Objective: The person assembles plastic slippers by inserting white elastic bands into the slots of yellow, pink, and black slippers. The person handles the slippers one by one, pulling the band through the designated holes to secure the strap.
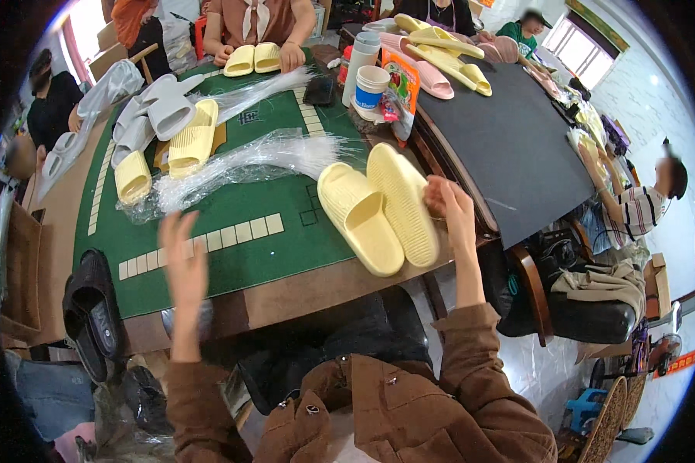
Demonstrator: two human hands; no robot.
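Note:
A pair of pale yellow slippers lies at the table's near right edge. The left slipper has its footbed up; the right slipper leans against it with its ribbed sole showing. My right hand is beside the right slipper's outer edge, fingers curled together; whatever they may pinch is too small to see. My left hand is raised over the mat's near left part, blurred, fingers stretched and apart, holding nothing. Beyond it lies a bundle of thin clear plastic strands in a plastic bag.
Yellow slippers and grey slippers lie at the mat's far left. Black slippers hang at the left edge. A paper cup and a grey tumbler stand far right. Across the table, a person holds another yellow pair.

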